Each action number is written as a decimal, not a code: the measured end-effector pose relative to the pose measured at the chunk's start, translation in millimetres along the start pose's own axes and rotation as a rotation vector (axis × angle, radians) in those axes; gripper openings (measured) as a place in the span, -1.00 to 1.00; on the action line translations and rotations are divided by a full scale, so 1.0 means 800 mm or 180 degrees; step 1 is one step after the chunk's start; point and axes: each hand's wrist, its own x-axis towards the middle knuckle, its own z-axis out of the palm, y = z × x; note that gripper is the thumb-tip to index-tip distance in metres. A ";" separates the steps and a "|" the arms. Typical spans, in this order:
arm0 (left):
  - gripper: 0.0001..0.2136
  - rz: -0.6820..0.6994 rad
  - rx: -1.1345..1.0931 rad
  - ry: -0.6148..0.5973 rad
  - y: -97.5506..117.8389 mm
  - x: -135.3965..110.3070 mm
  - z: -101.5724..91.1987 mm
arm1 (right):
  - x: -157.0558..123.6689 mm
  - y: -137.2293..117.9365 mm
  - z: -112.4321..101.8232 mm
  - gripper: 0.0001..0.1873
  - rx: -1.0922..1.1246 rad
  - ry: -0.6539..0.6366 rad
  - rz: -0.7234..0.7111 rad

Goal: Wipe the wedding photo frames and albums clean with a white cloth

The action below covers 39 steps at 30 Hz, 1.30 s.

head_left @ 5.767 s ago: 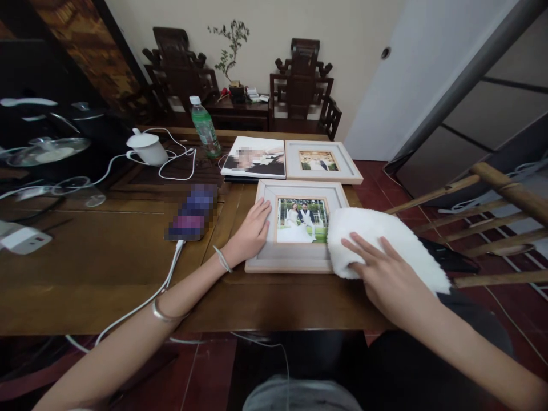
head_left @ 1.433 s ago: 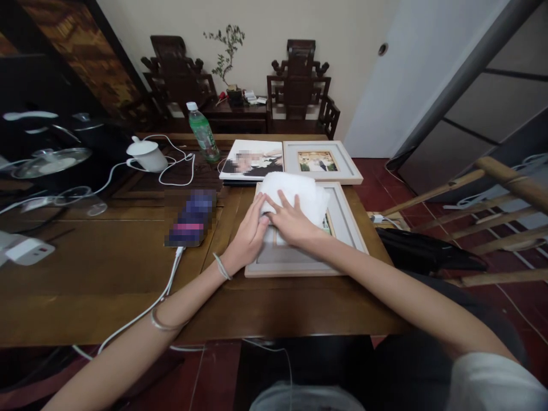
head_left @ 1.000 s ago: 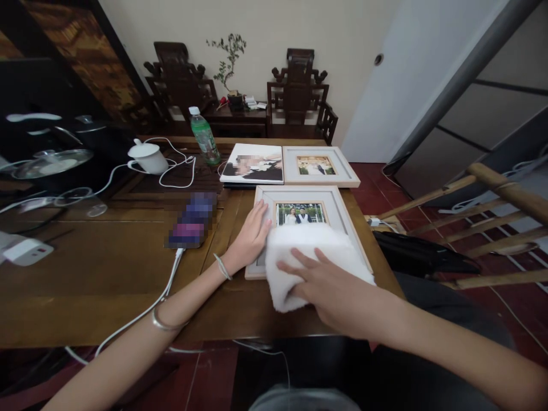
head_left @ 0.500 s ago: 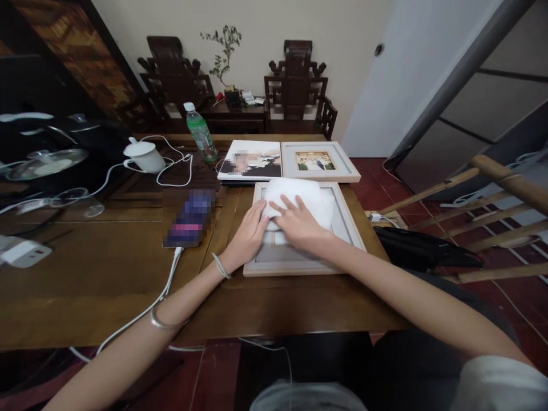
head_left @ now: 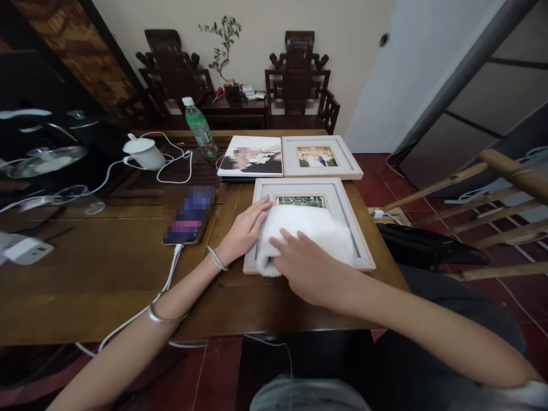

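Note:
A light wooden picture frame [head_left: 358, 240] lies flat on the table in front of me, with part of a photo [head_left: 302, 201] showing near its top. Over its lower part is a folded white cloth [head_left: 310, 222]. My right hand [head_left: 306, 265] presses on the cloth and grips its left side, fingers spread on top, thumb hidden by the fold. On the frame's left edge rests my left hand [head_left: 246, 228], its fingers stretched out and close to the cloth.
Behind the frame lie a second framed photo [head_left: 351, 161] and a white photo panel [head_left: 252, 145]. Leftward are a phone [head_left: 190, 214] on a charging cable, a plastic bottle [head_left: 200, 131], a lidded white cup [head_left: 145, 154] and a clear glass [head_left: 92, 204]. A wooden chair [head_left: 509, 177] stands at right.
My right hand has drawn the cloth down the frame towards me, uncovering the upper part of the photo. My left hand stays on the left edge.

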 end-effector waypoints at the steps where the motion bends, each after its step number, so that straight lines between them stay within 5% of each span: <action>1: -0.64 0.0024 0.0066 0.0023 -0.002 0.000 0.002 | -0.002 -0.004 -0.001 -0.73 0.0028 0.0006 -0.0027; 7: -0.65 -0.0045 0.0167 0.0041 -0.015 -0.001 0.009 | 0.019 -0.024 0.006 -0.79 0.0072 0.0372 0.0026; 13: -0.63 0.0018 0.0263 -0.0033 -0.013 0.000 0.005 | 0.024 -0.033 0.024 -0.69 -0.0198 0.0270 0.0237; 22: -0.62 0.0090 0.0407 -0.0070 -0.015 -0.003 0.008 | -0.093 0.032 0.037 -0.69 -0.0456 0.0096 0.0864; 25: -0.61 0.0082 0.0390 -0.0007 -0.016 -0.003 0.013 | -0.108 0.043 0.039 -0.68 -0.0521 0.0199 0.0809; 34: -0.61 -0.0003 0.0276 -0.0120 -0.014 -0.007 0.017 | -0.019 0.001 0.041 -0.66 -0.0315 0.0500 0.0107; 39: -0.62 0.0042 0.0409 -0.0174 -0.012 -0.007 0.016 | -0.037 0.016 0.043 -0.64 -0.0091 0.0386 0.0219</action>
